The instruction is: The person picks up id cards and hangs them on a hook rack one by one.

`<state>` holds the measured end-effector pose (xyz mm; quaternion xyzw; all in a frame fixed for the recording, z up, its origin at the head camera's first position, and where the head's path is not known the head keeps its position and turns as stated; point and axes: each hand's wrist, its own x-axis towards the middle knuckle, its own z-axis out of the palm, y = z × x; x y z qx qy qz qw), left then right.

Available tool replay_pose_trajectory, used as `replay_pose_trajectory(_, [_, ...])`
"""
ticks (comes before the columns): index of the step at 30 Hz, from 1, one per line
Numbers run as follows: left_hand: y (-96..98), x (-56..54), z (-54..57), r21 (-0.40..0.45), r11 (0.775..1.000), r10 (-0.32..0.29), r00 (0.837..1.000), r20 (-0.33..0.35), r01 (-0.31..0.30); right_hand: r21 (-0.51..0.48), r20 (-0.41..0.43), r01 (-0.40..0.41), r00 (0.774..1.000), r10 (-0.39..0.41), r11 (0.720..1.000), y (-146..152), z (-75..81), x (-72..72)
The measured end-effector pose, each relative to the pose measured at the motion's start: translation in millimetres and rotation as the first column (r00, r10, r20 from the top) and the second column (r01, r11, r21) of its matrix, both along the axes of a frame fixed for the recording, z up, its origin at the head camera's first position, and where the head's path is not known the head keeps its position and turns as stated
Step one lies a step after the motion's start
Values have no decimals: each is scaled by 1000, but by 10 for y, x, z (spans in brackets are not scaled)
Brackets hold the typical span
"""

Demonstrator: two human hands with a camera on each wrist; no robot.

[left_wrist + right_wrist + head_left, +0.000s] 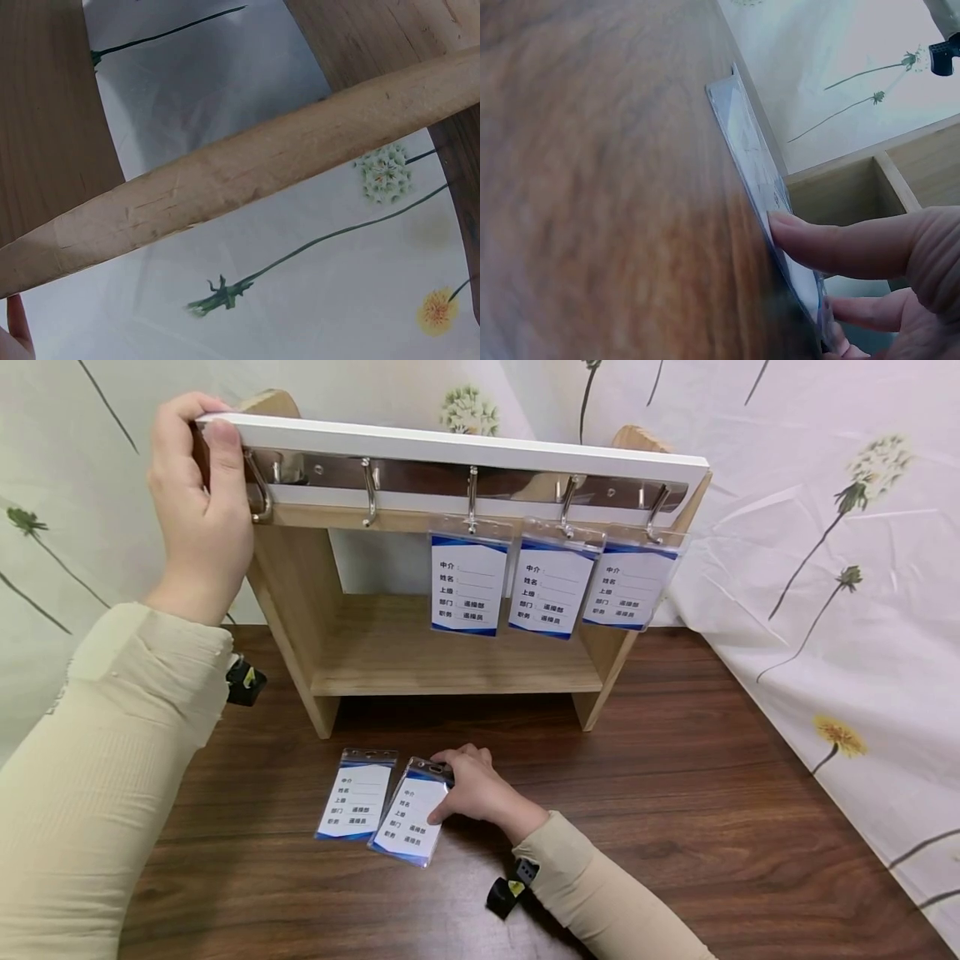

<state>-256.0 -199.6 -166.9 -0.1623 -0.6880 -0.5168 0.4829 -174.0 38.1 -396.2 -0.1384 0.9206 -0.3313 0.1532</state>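
Hands (201, 510) (480, 789) grip a rack (465, 437) (left) and a white, blue-edged badge (408, 817) (right).

left hand (198, 514) raised, gripping; right hand (482, 790) lower, pinching

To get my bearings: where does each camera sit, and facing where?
Head: on the head, facing forward and down at rack; left hand, right hand and sleeves show.
Left wrist: on that wrist, facing rack and backdrop; a finger shows lower left.
Right wrist: on that wrist, facing the pinched badge; thumb and fingers show.
Head and right wrist share right hand, badge, rack.
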Motion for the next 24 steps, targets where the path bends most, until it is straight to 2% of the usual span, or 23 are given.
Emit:
replay_pose_trajectory(7, [18, 2, 22, 6, 1000, 3, 1000, -15, -3, -88, 5, -29, 1000, 30, 996, 32, 31, -27])
replay_pose_trajectory(12, [17, -4, 22, 5, 1000, 8, 1000, -13, -8, -195, 63, -5, 998, 18, 981, 79, 69, -75])
replay_pose_trajectory(24, [-12, -30, -7, -15, 999, 37, 999, -4, -37, -398, 119, 41, 993, 8, 917, 152, 185, -102])
